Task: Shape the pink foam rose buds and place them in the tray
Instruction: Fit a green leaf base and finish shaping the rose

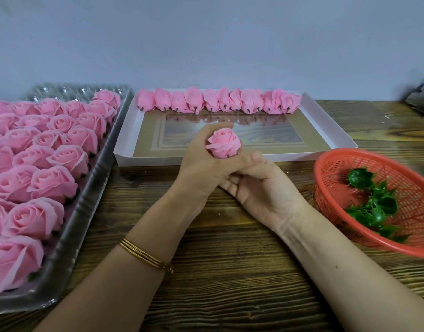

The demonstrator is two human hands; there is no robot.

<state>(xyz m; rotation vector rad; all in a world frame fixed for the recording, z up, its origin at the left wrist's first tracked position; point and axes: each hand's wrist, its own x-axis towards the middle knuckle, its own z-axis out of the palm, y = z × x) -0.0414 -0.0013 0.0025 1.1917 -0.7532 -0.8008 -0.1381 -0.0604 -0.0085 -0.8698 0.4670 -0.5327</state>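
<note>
left hand: the left hand (201, 161) is wrapping its fingers round the pink rose bud (224, 143), clamped on it, cupping it from behind and below.
right hand: the right hand (263, 190) is lying palm-up with its fingers tucked under the left hand. A thumb is sitting just beside the bud's base. I cannot tell whether this hand is pinching anything or only supporting.
bud location: it is being held in the air over the near rim of the white tray (125, 140), not yet set down. Its petals are looking tighter than the open blooms on the left, and a dark stub is showing at its base.
step: judging by the grip, the bud is being squeezed into shape, with placing still to come.
done: a row of shaped buds (218, 101) is lying on their sides along the tray's far wall, touching one another, stubs pointing toward the camera. That row is looking about full.
left: the rest of the tray floor is showing bare. The clear plastic tray (91, 178) on the left is holding many open roses (52, 183), so I judge the job is early, well under half done.
rest: the red basket (335, 188) on the right is holding green calyx pieces (378, 207), and all of it is sitting on the wooden table (230, 259).
</note>
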